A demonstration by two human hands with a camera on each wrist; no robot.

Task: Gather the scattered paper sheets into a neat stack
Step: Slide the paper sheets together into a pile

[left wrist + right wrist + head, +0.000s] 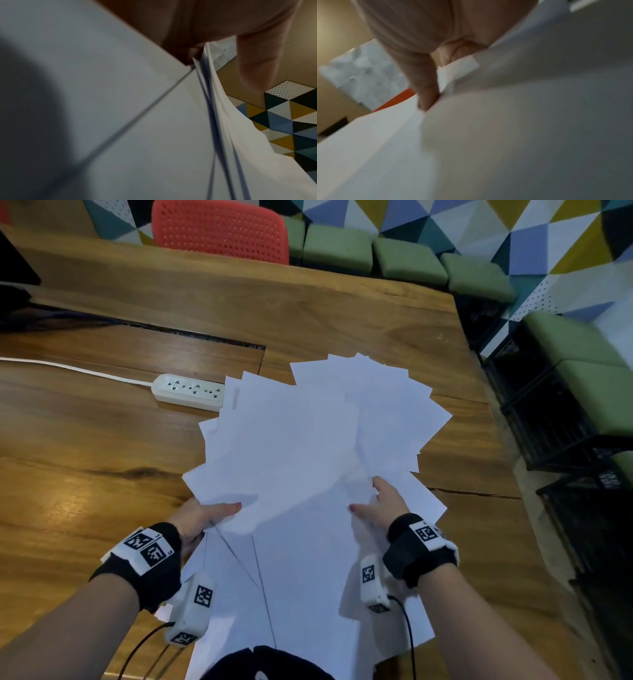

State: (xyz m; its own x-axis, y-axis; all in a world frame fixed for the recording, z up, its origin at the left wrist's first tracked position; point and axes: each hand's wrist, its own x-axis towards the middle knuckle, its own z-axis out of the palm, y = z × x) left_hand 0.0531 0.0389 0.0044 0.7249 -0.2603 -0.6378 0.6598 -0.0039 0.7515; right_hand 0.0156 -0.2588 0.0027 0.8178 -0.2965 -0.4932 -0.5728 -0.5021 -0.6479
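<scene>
Most sheets (294, 446) pulled together but fanned, not squared; left hand (200, 517) & right hand (380, 505) each pinch the pile.

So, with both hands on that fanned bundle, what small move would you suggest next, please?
Probably draw the left hand and right hand closer together, squeezing the paper sheets in: their far corners fan out widely, some over the power strip.
</scene>
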